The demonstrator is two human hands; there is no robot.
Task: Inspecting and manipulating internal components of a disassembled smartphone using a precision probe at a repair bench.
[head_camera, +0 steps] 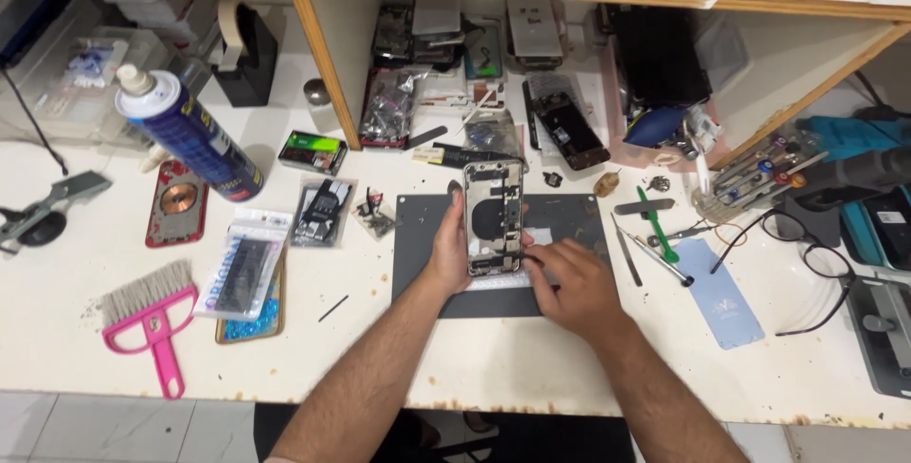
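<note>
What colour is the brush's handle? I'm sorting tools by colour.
Pink, in the head view: the brush lies at the left.

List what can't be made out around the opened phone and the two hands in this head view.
- Right hand: fingertips at the opened phone's lower edge; anything pinched there is too small to tell.
- Left hand: palm side hidden behind the phone's edge.
- Phone internals: too small to identify.
- Dark mat: middle covered by phone and hands.
- Eyeglasses: lenses partly blurred.
</note>
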